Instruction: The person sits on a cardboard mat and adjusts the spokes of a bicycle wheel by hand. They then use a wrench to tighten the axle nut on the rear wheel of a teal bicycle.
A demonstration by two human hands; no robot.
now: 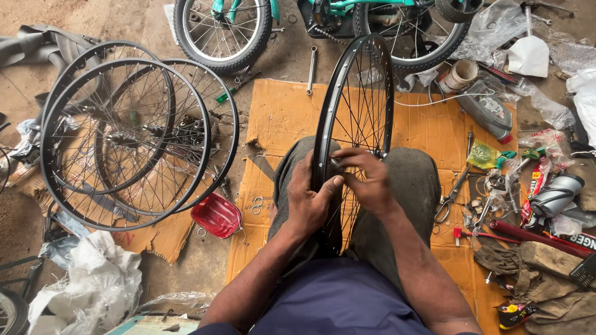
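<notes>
Left grip (308,201) clamped on black wheel rim (347,124), steadying it upright between knees. Right grip (366,180) pinching something small at spokes (360,111); cannot tell what.

The cardboard (428,133) is lying on the floor, and the person is sitting on its near part. A rim (354,118) is standing upright between the person's knees, over the middle of the cardboard, with both hands on its near edge: the left hand (308,205) on its left side, the right hand (367,180) on its right. Left of the cardboard, three wheels (133,133) are lying stacked. A tray (217,215) is sitting at the cardboard's left edge. Behind the cardboard a bicycle (323,18) is standing, and a wrench (311,69) is lying at the far edge. Scissors (452,193) and a bottle (487,111) are lying on its right part.
</notes>
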